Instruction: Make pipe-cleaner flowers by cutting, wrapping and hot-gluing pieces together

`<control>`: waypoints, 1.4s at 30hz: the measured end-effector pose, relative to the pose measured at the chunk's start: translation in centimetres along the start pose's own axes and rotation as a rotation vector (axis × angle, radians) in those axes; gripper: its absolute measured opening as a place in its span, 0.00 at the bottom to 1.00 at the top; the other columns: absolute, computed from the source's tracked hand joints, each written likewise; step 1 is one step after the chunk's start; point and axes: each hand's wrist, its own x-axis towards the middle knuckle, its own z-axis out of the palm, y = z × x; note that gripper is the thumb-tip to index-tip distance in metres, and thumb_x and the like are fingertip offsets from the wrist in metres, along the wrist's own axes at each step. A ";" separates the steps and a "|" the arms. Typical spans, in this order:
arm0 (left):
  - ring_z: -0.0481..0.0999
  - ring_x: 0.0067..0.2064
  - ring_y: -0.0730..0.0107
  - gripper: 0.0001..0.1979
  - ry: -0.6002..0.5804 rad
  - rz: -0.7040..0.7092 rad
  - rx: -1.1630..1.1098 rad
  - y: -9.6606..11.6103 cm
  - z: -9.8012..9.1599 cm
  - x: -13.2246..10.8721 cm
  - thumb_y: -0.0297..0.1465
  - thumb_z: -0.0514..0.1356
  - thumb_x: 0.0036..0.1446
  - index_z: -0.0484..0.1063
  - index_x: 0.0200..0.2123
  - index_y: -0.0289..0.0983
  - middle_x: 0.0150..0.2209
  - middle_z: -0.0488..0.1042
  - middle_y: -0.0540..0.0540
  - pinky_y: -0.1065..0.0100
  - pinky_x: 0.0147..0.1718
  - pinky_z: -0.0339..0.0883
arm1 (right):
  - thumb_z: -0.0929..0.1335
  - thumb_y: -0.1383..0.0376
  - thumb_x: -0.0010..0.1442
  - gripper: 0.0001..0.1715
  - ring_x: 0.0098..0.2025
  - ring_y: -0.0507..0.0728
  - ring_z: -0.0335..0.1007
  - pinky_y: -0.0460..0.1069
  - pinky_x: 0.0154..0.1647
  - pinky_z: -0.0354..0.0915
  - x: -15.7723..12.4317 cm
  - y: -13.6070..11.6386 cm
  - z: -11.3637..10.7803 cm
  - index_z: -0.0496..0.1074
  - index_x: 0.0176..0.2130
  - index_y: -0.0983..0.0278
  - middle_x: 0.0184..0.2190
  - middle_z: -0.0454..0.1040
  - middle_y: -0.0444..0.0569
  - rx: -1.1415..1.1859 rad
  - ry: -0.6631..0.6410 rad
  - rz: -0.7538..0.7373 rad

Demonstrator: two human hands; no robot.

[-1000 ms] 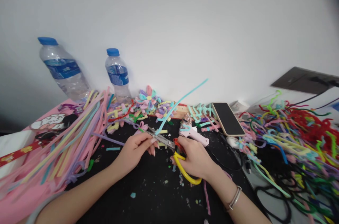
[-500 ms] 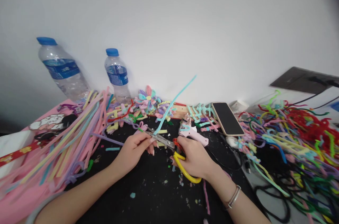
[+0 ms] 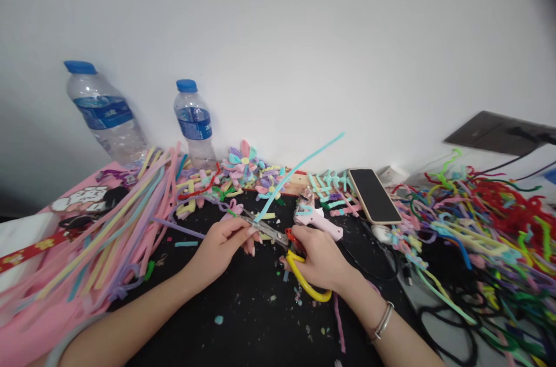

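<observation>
My right hand [image 3: 316, 257] is wrapped round the handles of a pair of scissors [image 3: 271, 232] with yellow and red grips, blades pointing left. At the blade tips, my left hand [image 3: 226, 245] pinches a light-blue pipe cleaner [image 3: 284, 179], whose long free part rises up and to the right. The blades meet the pipe cleaner close to my left fingertips; the exact contact is partly hidden. Behind my right hand lies a pale pink glue gun [image 3: 319, 222]. A short blue pipe cleaner piece [image 3: 186, 243] rests left of my left hand.
Two water bottles [image 3: 194, 124] lean by the wall. Long pastel pipe cleaners [image 3: 113, 222] pile up at left, tangled colourful ones [image 3: 499, 228] at right. A fluffy flower [image 3: 244, 161], a phone [image 3: 375, 195] and a black cable line the back. Scraps dot the black mat [image 3: 252, 320].
The free end of the light-blue pipe cleaner has swung to the right and slightly down. Both hands and the scissors stay almost in the same place.
</observation>
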 end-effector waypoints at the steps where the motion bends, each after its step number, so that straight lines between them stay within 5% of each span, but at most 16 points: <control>1: 0.73 0.24 0.67 0.13 -0.002 -0.003 -0.005 0.0 0.0 0.0 0.34 0.55 0.59 0.74 0.27 0.36 0.19 0.73 0.49 0.69 0.28 0.66 | 0.71 0.54 0.53 0.18 0.25 0.51 0.56 0.46 0.25 0.42 0.0 0.0 0.0 0.61 0.28 0.62 0.24 0.63 0.40 0.001 -0.001 0.002; 42: 0.72 0.23 0.70 0.14 -0.045 0.034 -0.078 -0.7 -0.1 0.1 0.34 0.56 0.61 0.76 0.28 0.35 0.19 0.74 0.50 0.71 0.27 0.64 | 0.71 0.57 0.51 0.22 0.23 0.49 0.50 0.45 0.24 0.44 -0.2 -0.5 0.1 0.55 0.23 0.62 0.20 0.59 0.38 0.079 -0.002 0.002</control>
